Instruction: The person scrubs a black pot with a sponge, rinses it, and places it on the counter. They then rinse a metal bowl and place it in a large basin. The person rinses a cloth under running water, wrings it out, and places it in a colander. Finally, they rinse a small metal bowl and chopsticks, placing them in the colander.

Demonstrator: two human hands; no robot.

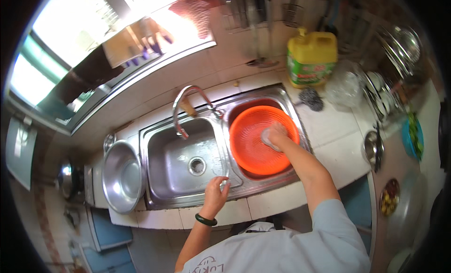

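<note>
An orange plastic colander sits in the right basin of the stainless steel double sink. My right hand reaches inside it, its fingers around a pale, roundish thing, perhaps a small bowl or a pad; the blur hides which. At the front edge of the left basin is my left hand, fingers bent, with a small whitish bit by the fingertips that I cannot make out. A dark green bangle is on that wrist. The curved chrome faucet hangs over the left basin, which shows its drain.
A large metal basin stands left of the sink. To the right are a yellow jug, a dark scouring pad, a clear plastic bag, a dish rack, a metal bowl and a blue bowl of greens.
</note>
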